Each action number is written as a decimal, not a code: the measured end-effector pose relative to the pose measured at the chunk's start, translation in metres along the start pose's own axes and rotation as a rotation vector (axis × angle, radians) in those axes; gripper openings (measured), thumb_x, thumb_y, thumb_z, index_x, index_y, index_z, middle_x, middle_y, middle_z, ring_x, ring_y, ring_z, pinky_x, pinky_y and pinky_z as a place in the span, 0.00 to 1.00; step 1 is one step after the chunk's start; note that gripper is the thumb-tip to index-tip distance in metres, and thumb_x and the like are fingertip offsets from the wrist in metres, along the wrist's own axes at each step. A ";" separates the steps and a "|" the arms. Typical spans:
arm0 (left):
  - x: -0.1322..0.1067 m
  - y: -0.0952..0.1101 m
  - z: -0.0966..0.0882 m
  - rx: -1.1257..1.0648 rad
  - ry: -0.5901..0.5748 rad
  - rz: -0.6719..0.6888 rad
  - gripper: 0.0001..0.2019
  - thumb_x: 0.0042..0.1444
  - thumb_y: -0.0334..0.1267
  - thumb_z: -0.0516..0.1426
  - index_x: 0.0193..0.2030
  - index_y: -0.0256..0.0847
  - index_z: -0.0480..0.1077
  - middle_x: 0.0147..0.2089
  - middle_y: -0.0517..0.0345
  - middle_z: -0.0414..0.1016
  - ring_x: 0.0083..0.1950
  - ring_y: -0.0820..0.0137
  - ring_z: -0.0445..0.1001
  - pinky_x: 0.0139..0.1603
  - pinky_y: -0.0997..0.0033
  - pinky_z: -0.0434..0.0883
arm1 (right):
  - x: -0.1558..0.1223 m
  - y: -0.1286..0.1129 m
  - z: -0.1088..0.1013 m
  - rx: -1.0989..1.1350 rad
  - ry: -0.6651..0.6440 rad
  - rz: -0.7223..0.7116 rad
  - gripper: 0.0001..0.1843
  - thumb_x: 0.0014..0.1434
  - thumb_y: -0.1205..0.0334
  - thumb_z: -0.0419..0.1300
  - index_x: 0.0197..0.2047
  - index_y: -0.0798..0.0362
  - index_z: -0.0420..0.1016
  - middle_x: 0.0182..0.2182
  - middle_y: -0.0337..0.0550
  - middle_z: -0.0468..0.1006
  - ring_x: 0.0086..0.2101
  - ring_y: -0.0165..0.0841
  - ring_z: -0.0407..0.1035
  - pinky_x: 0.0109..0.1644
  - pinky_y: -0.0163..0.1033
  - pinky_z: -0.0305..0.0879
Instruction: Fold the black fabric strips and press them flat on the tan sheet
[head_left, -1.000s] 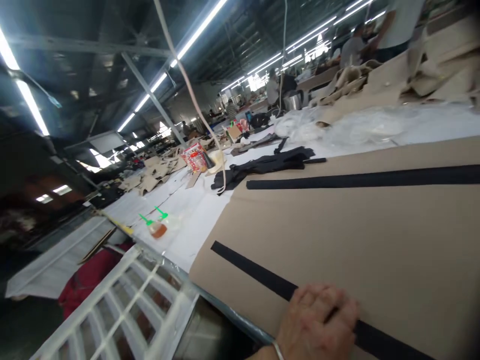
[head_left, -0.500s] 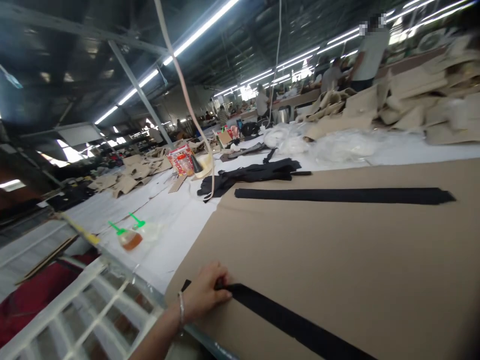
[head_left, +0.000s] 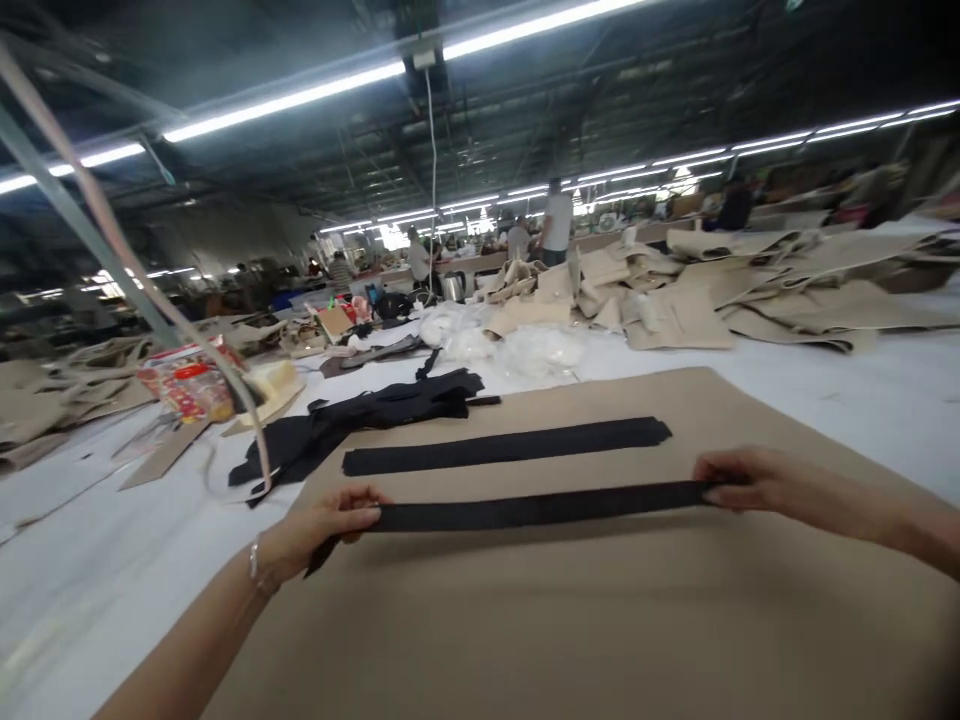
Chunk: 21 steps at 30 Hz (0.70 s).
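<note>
A black fabric strip (head_left: 540,508) is stretched level between my hands, just above a large tan sheet (head_left: 525,620). My left hand (head_left: 326,525) pinches it near the left end, and a short tail hangs below the fingers. At the other end, my right hand (head_left: 750,480) is closed on the strip between thumb and fingers. Beyond it, a stack of black strips (head_left: 502,446) lies flat on the tan sheet, roughly parallel to the held one. Left of that stack is a loose heap of black fabric pieces (head_left: 375,408).
Tan scraps (head_left: 675,300) pile up at the back right, beside clear plastic bags (head_left: 525,348). A red patterned bag (head_left: 187,380) and a hanging pink hose (head_left: 150,265) are at the left. Several people, among them a person in a white top (head_left: 556,220), are in the background.
My left hand has lifted its end of the black strip and brought it forward, near the stack. My right hand has come into view holding the other end. The view has swung to the right.
</note>
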<state>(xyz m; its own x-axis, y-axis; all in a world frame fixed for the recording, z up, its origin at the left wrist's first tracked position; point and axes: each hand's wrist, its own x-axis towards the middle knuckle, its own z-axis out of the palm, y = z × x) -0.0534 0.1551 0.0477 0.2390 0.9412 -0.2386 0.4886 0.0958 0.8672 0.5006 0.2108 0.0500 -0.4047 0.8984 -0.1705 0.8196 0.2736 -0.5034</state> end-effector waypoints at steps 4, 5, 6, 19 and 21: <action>0.068 0.000 -0.015 0.113 0.093 0.053 0.22 0.47 0.57 0.59 0.38 0.40 0.69 0.28 0.64 0.62 0.28 0.73 0.59 0.30 0.74 0.57 | 0.053 0.009 -0.027 -0.108 0.028 0.053 0.17 0.52 0.47 0.52 0.30 0.52 0.71 0.27 0.43 0.73 0.31 0.38 0.66 0.35 0.39 0.59; 0.081 0.000 -0.017 0.154 0.122 0.065 0.22 0.46 0.57 0.59 0.37 0.39 0.69 0.28 0.63 0.63 0.29 0.72 0.61 0.31 0.73 0.58 | 0.065 0.012 -0.029 -0.144 0.038 0.062 0.17 0.52 0.47 0.52 0.31 0.52 0.71 0.27 0.43 0.73 0.32 0.38 0.66 0.35 0.39 0.59; 0.093 -0.001 -0.020 0.199 0.152 0.076 0.21 0.45 0.57 0.60 0.35 0.39 0.70 0.29 0.62 0.64 0.31 0.70 0.62 0.32 0.72 0.59 | 0.076 0.014 -0.030 -0.183 0.046 0.071 0.17 0.52 0.47 0.53 0.31 0.52 0.72 0.28 0.43 0.74 0.32 0.38 0.67 0.36 0.39 0.59; 0.121 -0.023 0.009 0.755 0.585 0.147 0.22 0.51 0.30 0.49 0.53 0.44 0.67 0.59 0.48 0.65 0.63 0.52 0.59 0.63 0.44 0.48 | 0.116 0.008 -0.008 -0.643 0.235 0.149 0.10 0.58 0.57 0.60 0.39 0.54 0.75 0.40 0.47 0.74 0.45 0.44 0.67 0.50 0.54 0.58; 0.113 -0.023 0.025 0.799 0.558 0.276 0.24 0.55 0.29 0.47 0.58 0.46 0.65 0.63 0.51 0.63 0.64 0.56 0.59 0.65 0.49 0.49 | 0.110 0.000 -0.009 -0.649 0.284 0.139 0.14 0.59 0.55 0.62 0.44 0.55 0.73 0.45 0.46 0.72 0.48 0.43 0.64 0.53 0.55 0.59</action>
<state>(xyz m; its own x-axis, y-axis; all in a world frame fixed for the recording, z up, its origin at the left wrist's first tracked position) -0.0168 0.2516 -0.0098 0.1025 0.9342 0.3416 0.9430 -0.2006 0.2655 0.4597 0.3130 0.0384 -0.2303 0.9702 0.0747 0.9673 0.2199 0.1262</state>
